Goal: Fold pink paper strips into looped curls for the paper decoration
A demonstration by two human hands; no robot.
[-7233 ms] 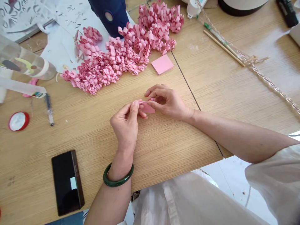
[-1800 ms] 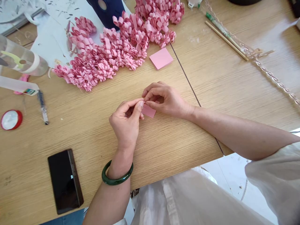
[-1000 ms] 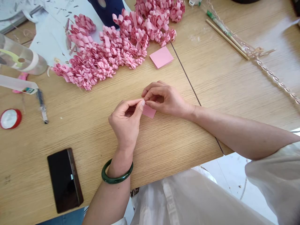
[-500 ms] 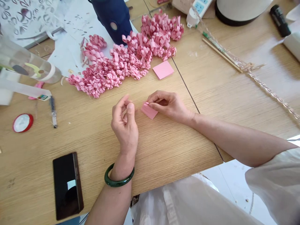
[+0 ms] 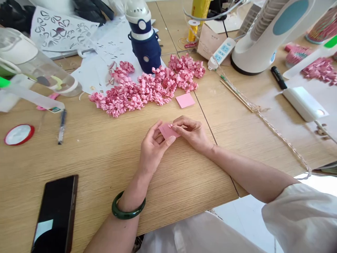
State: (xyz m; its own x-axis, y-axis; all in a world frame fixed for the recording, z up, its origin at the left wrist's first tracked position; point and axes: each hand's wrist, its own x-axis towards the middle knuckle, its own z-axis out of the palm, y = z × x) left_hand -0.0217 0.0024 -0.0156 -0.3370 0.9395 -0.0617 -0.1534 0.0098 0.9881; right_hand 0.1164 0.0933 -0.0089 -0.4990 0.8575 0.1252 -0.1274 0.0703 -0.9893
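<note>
Both hands meet over the wooden table [image 5: 105, 158] on a small pink paper piece [image 5: 168, 130]. My left hand [image 5: 153, 149], with a green bangle [image 5: 128, 209] on its wrist, pinches the paper's lower left edge between thumb and fingers. My right hand [image 5: 193, 131] pinches its upper right edge, where small curled strips show. A heap of curled pink paper flowers [image 5: 147, 88] lies beyond the hands. A stack of flat pink squares [image 5: 185, 100] sits just right of that heap.
A black phone [image 5: 54, 214] lies at the near left. A pen [image 5: 61, 126], red-rimmed lid [image 5: 19, 134] and clear bottle [image 5: 39, 66] are at left. A navy flask [image 5: 144, 45], power strip [image 5: 221, 52], white fan [image 5: 265, 31], wooden sticks [image 5: 237, 96] and black marker [image 5: 278, 77] stand behind.
My left hand let go of the pink paper half a second ago and has now taken hold of it again. The view has tilted up, showing more of the far table.
</note>
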